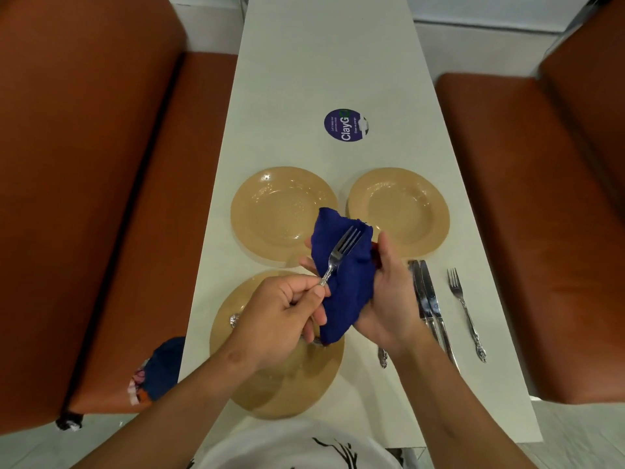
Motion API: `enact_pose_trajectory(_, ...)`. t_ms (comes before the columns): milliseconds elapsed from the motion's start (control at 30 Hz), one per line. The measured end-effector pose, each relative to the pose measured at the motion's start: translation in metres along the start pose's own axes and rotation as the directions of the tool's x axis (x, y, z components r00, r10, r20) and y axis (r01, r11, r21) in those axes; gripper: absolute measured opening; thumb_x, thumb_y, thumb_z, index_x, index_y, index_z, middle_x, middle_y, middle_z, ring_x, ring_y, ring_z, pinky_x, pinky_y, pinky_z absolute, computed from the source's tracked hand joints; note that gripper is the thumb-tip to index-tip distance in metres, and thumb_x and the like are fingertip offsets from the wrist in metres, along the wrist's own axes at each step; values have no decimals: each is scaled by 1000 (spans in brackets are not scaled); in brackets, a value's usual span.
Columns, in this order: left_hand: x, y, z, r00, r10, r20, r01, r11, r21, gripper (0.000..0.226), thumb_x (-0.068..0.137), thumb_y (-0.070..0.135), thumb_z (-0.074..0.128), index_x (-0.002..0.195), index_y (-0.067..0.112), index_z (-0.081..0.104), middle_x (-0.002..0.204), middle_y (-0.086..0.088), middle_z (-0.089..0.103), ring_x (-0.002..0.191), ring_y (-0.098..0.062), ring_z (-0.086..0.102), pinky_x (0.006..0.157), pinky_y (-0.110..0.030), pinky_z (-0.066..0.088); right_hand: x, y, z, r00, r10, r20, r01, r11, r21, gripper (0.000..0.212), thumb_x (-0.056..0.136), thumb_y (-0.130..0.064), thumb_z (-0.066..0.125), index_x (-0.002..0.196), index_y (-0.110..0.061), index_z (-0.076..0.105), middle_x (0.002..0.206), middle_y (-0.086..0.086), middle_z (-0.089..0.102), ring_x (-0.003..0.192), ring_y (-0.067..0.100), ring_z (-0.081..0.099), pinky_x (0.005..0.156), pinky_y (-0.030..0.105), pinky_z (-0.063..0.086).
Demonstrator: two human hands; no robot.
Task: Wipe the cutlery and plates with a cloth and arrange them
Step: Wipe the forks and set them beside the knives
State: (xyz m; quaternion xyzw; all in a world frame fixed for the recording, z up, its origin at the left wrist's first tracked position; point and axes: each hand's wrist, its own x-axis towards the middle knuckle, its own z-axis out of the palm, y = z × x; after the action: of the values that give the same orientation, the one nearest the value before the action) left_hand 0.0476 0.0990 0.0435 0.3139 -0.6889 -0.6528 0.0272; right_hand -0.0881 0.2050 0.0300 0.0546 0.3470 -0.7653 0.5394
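My left hand (287,306) grips the handle of a silver fork (340,253), tines pointing up and away. The fork lies against a blue cloth (341,275) that my right hand (389,292) holds cupped under it. Three tan plates sit on the white table (304,79): one far left (270,211), one far right (406,204), and a near one (304,384) beneath my hands. Something silver (234,320) rests on the near plate, mostly hidden by my left hand. Two knives (427,299) and another fork (465,309) lie side by side to the right.
A round purple sticker (345,125) marks the table's middle. Orange benches (101,164) flank the table on both sides. A dark blue patterned item (159,370) lies on the left bench near the table edge. A silver handle end (383,358) pokes out below my right wrist.
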Motion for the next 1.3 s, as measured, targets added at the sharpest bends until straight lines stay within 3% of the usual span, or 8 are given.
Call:
enact_pose_trajectory(133, -2, 7, 2, 1000, -9, 5, 9, 1000, -24, 22, 106, 14, 55, 98, 16, 75, 68, 0, 72, 47, -14, 55, 55, -27, 53, 0, 6, -3, 996, -1, -88, -10, 992, -127, 69, 103, -55, 46, 148, -3, 54, 157, 32, 43, 142, 43, 46, 124, 55, 31)
enact_pose_trajectory(333, -4, 12, 5, 1000, -1, -25, 0, 999, -37, 25, 106, 14, 54, 92, 11, 75, 67, 0, 72, 44, -15, 54, 53, -32, 53, -10, 6, 8, 991, -131, -24, 114, 929, -351, 39, 100, -34, 56, 128, -8, 68, 123, 27, 72, 113, 32, 73, 95, 41, 60)
enact_pose_trajectory(467, -10, 8, 11, 1000, -11, -26, 10, 1000, -17, 26, 106, 14, 55, 91, 12, 76, 70, -3, 74, 48, -18, 61, 53, -23, 51, -6, -4, 16, 957, -291, -21, 180, 644, -743, 22, 106, -25, 58, 104, -11, 75, 95, 20, 79, 82, 27, 75, 79, 40, 59)
enact_pose_trajectory(633, -7, 15, 11, 997, -23, -74, 18, 998, -68, 21, 106, 16, 56, 101, 17, 77, 70, 2, 74, 52, -13, 65, 55, -19, 52, 0, -18, 28, 885, -465, 30, 279, 476, -834, 22, 108, -26, 58, 98, -23, 77, 87, 19, 77, 87, 51, 68, 79, 59, 57)
enact_pose_trajectory(833, -3, 23, 9, 993, -17, -113, 10, 998, -65, 20, 106, 13, 55, 102, 13, 75, 74, -5, 76, 54, -14, 68, 55, -14, 48, 0, -22, 34, 711, -649, -269, 348, 658, -668, 36, 110, -43, 46, 84, -52, 69, 75, -20, 74, 72, 11, 68, 73, 37, 54)
enact_pose_trajectory(967, -1, 22, 12, 989, -20, -148, 3, 993, -116, 20, 106, 17, 55, 102, 16, 74, 71, -2, 76, 54, -14, 67, 55, -15, 49, -11, -9, 25, 804, -503, -318, 262, 779, -570, 27, 108, -50, 46, 102, -38, 69, 85, -8, 80, 77, 16, 75, 77, 40, 58)
enact_pose_trajectory(1133, 2, 19, 18, 993, -64, -94, 51, 989, -139, 23, 105, 14, 57, 92, 14, 76, 64, -1, 69, 56, -13, 64, 57, -23, 56, -18, 14, 28, 914, -394, -100, 200, 650, -734, 34, 110, -35, 49, 91, -11, 64, 59, 6, 55, 51, 17, 53, 51, 29, 48)
enact_pose_trajectory(1300, 2, 17, 10, 996, -43, -77, 62, 964, 258, 30, 101, 45, 61, 84, 27, 77, 66, 15, 70, 60, -2, 63, 58, -12, 45, -12, 3, 18, 902, -412, -131, 149, 581, -801, 35, 110, -34, 49, 93, -11, 69, 74, 11, 70, 65, 23, 60, 66, 41, 50)
